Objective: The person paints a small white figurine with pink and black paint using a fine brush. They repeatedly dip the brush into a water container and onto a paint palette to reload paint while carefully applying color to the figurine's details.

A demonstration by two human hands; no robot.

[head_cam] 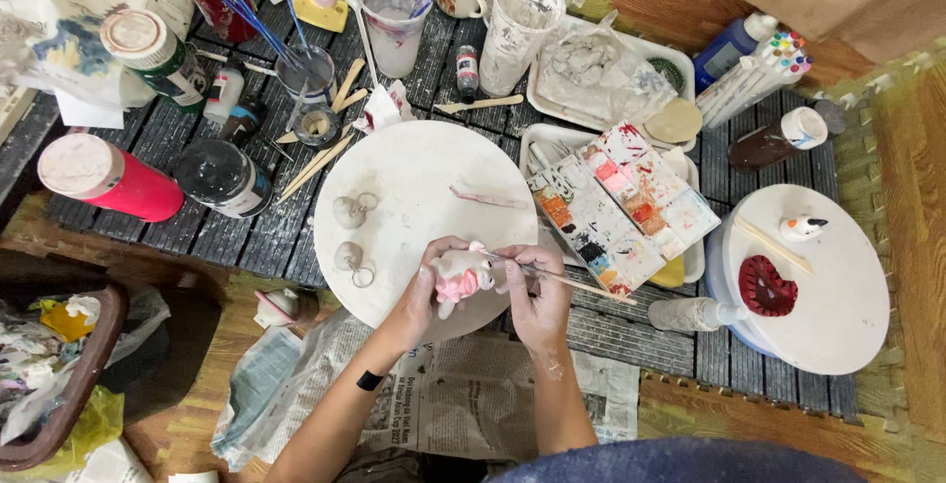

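Looking down from head height over a dark slatted worktable point(246, 237) crowded with painting supplies. Left hand point(422, 291) curled closed around a small white clay figurine with pink painted patches point(459, 276), held just above the near edge of a round white board point(424, 187). Right hand point(537, 291) pinched shut on a thin wooden-handled paintbrush point(572, 281), tip set against the figurine's upper side, handle angled away to the right. Seen on the left wrist, a narrow black band point(370, 380).

Lay on the round board's left part: two small pale bell-shaped pieces with metal rings point(352, 210), one above the other. Sat just right of the board: a rectangular white paint palette with many small wells of red, orange, pink and black point(621, 207), tilted diagonally. Stood farther right: a second round white board point(838, 286) bearing a dark red heart-shaped piece point(767, 288) and a tiny white bird figure point(803, 228). Lay at the far left: a red cylindrical paint jar with a pale lid point(108, 180), on its side, beside a black-lidded jar point(223, 177). Ranged along the far edge: cloudy plastic cups point(394, 15) and a holder of brushes point(301, 69). Spread beneath the forearms: crumpled sheets of newspaper point(463, 394).
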